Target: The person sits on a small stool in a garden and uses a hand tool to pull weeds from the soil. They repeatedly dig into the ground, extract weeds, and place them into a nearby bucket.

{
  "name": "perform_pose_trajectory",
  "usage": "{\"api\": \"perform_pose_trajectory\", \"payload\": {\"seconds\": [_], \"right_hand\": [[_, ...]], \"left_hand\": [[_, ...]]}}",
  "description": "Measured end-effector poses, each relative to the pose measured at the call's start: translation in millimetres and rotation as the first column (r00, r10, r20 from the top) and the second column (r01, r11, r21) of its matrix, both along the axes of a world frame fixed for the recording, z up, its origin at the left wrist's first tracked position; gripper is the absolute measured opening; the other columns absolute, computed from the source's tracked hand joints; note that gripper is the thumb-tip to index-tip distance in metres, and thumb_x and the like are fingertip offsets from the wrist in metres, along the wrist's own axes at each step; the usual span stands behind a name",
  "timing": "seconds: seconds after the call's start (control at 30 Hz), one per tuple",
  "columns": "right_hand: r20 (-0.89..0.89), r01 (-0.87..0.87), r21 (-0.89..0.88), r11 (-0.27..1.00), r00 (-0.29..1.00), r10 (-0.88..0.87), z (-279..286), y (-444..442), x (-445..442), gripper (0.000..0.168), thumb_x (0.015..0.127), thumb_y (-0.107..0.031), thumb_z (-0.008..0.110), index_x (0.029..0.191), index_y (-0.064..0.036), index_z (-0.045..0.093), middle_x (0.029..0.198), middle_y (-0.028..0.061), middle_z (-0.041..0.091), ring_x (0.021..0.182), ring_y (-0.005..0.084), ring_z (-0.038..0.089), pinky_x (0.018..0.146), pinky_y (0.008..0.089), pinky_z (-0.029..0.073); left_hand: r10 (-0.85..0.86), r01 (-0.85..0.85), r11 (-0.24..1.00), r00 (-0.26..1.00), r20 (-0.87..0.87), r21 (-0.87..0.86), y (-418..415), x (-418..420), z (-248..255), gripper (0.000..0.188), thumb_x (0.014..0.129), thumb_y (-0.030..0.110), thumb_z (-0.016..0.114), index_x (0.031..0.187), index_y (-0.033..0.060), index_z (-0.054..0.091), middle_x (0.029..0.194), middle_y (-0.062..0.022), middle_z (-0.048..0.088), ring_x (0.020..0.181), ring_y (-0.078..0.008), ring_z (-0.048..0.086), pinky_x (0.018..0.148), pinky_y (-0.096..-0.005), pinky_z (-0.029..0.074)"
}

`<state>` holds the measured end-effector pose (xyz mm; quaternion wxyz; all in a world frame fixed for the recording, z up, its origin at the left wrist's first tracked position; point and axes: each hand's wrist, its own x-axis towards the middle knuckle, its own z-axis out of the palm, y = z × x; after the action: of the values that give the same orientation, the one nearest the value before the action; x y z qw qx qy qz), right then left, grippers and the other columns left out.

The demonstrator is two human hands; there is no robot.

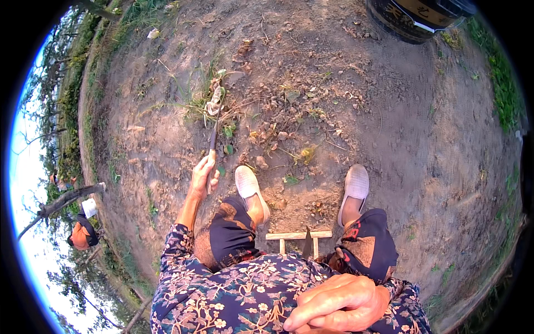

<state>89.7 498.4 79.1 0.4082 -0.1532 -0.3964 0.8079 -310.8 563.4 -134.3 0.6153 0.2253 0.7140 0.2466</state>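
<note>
My left hand (204, 175) grips the wooden handle of a long thin hand tool (214, 140), perhaps a sickle or small hoe. Its dark metal shaft runs away from me to a curved blade (235, 77). Around the shaft and blade lie uprooted grass (194, 110) and a crumpled pale scrap (214, 101), possibly a dry leaf or plastic. Close to the camera, my right hand (340, 302) is held before my chest with its fingers curled together. No object shows in it, though its palm side is hidden.
Bare soil with clods and withered plants (306, 154) spreads before my shoes (249, 183). A wooden frame, perhaps a stool (298, 236), stands between my legs. A black bucket (411, 23) bearing writing is far right. Leftward are a person in orange (81, 236), a white container (89, 207) and a branch (69, 199).
</note>
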Motion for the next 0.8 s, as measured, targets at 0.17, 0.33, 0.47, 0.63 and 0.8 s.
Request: {"api": "perform_pose_trajectory", "payload": {"seconds": [0.17, 0.33, 0.47, 0.63, 0.8], "right_hand": [[0.155, -0.002, 0.018, 1.000, 0.988, -0.001, -0.8, -1.8, 6.9, 0.018, 0.081, -0.002, 0.060, 0.098, 0.003, 0.065, 0.090, 0.0175, 0.066, 0.080, 0.0309, 0.065, 0.068, 0.0354, 0.051], [0.164, 0.033, -0.144, 0.989, 0.986, -0.009, 8.5, 12.8, 7.7, 0.015, 0.079, 0.000, 0.063, 0.093, 0.005, 0.066, 0.086, 0.0182, 0.066, 0.076, 0.0310, 0.065, 0.066, 0.0355, 0.051], [0.223, 0.077, -0.140, 0.987, 0.974, -0.044, 6.4, 17.0, 5.8, 0.014, 0.078, -0.001, 0.064, 0.090, 0.006, 0.066, 0.085, 0.0186, 0.066, 0.076, 0.0310, 0.066, 0.066, 0.0361, 0.051], [0.101, 0.041, -0.152, 0.988, 0.995, -0.026, 5.0, 20.8, -1.0, 0.015, 0.080, -0.002, 0.061, 0.091, 0.008, 0.064, 0.084, 0.0190, 0.065, 0.075, 0.0316, 0.065, 0.065, 0.0361, 0.051], [0.003, -0.037, -0.166, 0.985, 0.999, 0.038, 5.7, 20.6, -9.4, 0.014, 0.082, -0.002, 0.057, 0.092, 0.008, 0.063, 0.084, 0.0190, 0.065, 0.073, 0.0316, 0.064, 0.063, 0.0358, 0.050]], "left_hand": [[-0.103, 0.117, 0.967, 0.992, -0.070, 0.225, 158.2, 38.0, -50.7, 0.019, 0.088, 0.026, 0.059, 0.096, 0.0091, 0.053, 0.062, -0.0014, 0.051, 0.042, -0.0094, 0.048, 0.035, -0.0236, 0.038], [-0.072, 0.115, 0.939, 0.987, -0.142, 0.324, 287.0, 58.8, -84.2, 0.022, 0.086, 0.023, 0.059, 0.101, 0.0075, 0.054, 0.066, -0.0037, 0.052, 0.047, -0.0112, 0.050, 0.039, -0.0263, 0.041], [-0.086, 0.119, 0.962, 0.986, -0.143, 0.245, 276.0, 47.7, -98.3, 0.026, 0.086, 0.024, 0.059, 0.106, 0.0078, 0.053, 0.066, -0.0041, 0.052, 0.047, -0.0118, 0.049, 0.040, -0.0269, 0.041], [-0.216, 0.284, 0.938, 0.928, -0.305, 0.198, 127.8, 9.0, -75.6, 0.020, 0.086, 0.021, 0.054, 0.100, 0.0075, 0.056, 0.058, -0.0001, 0.048, 0.041, -0.0094, 0.046, 0.034, -0.0247, 0.037], [-0.177, 0.220, 0.965, 0.948, -0.266, 0.141, 21.0, -6.5, -29.9, 0.036, 0.086, 0.023, 0.057, 0.118, 0.0060, 0.054, 0.061, 0.0016, 0.049, 0.042, -0.0073, 0.044, 0.035, -0.0223, 0.035]]}}
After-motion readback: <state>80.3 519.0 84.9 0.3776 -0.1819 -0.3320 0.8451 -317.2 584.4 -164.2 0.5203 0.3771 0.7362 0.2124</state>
